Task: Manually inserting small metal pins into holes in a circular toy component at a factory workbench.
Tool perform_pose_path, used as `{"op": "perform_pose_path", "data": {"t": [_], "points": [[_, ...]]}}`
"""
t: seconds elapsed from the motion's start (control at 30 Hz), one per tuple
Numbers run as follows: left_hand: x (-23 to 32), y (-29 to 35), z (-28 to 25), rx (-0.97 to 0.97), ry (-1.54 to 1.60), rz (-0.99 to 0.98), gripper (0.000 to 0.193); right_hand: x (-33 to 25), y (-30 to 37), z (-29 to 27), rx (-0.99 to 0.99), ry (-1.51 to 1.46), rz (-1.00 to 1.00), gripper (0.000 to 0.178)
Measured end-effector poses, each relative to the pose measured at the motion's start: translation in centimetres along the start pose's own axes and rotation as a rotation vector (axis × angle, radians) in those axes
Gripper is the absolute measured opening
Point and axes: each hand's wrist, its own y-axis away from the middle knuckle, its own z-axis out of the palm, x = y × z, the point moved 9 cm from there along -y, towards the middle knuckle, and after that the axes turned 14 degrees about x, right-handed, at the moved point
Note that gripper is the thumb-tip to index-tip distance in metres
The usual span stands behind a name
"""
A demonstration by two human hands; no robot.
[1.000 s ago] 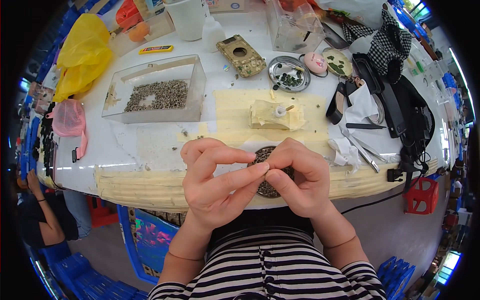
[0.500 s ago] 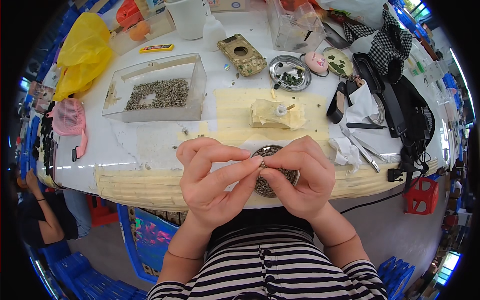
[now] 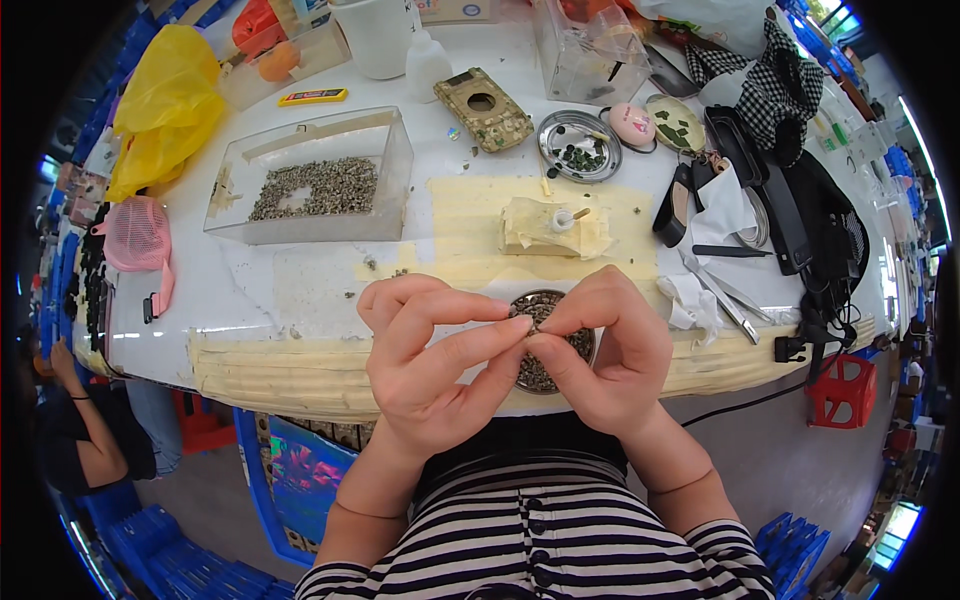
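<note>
Both hands meet above a round metal dish (image 3: 541, 376) filled with small grey-brown pieces, near the table's front edge. My left hand (image 3: 428, 365) pinches with thumb and forefinger, its other fingers curled loosely. Opposite it, my right hand (image 3: 612, 355) pinches too, so the fingertips of both almost touch. Between them is a tiny greyish piece, mostly covered by the fingers and too small to name. Beyond the hands stands a block wrapped in yellowish tape (image 3: 540, 235), with a white nozzle-like part and a short stick on top.
A clear box (image 3: 395, 205) of similar grey pieces stands at the left, near a yellow bag (image 3: 165, 110) and a pink mesh sieve (image 3: 138, 235). Farther back lie a camouflage-patterned model part (image 3: 500, 115) and a metal tray (image 3: 610, 165) with dark green pieces. Tweezers (image 3: 725, 300) lie at the right.
Both hands have shifted very slightly, their pinched fingertips moving a little to the right and down. The things on the table have stayed put.
</note>
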Motion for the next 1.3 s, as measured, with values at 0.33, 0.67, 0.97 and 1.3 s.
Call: {"op": "perform_pose_path", "data": {"t": [0.33, 0.67, 0.97, 1.3], "points": [[-0.1, 0.1, -0.3, 0.037, 0.019, -0.005, 0.032, -0.1, -0.1, 0.2, -0.01, 0.055, -0.02, 0.015], [0.8, 0.1, 0.1, 0.005, -0.074, 0.085, 0.031, 1.4, 0.4, 0.4, -0.05, -0.016, 0.142, 0.003], [-0.4, 0.0, -0.3, 0.042, -0.005, -0.038, 0.027, 1.3, 0.3, 0.0, 0.003, -0.027, 0.137, 0.004], [-0.5, 0.0, -0.3, 0.051, -0.031, -0.036, 0.028, 0.3, 0.1, -0.2, 0.035, 0.014, 0.035, 0.013]]}}
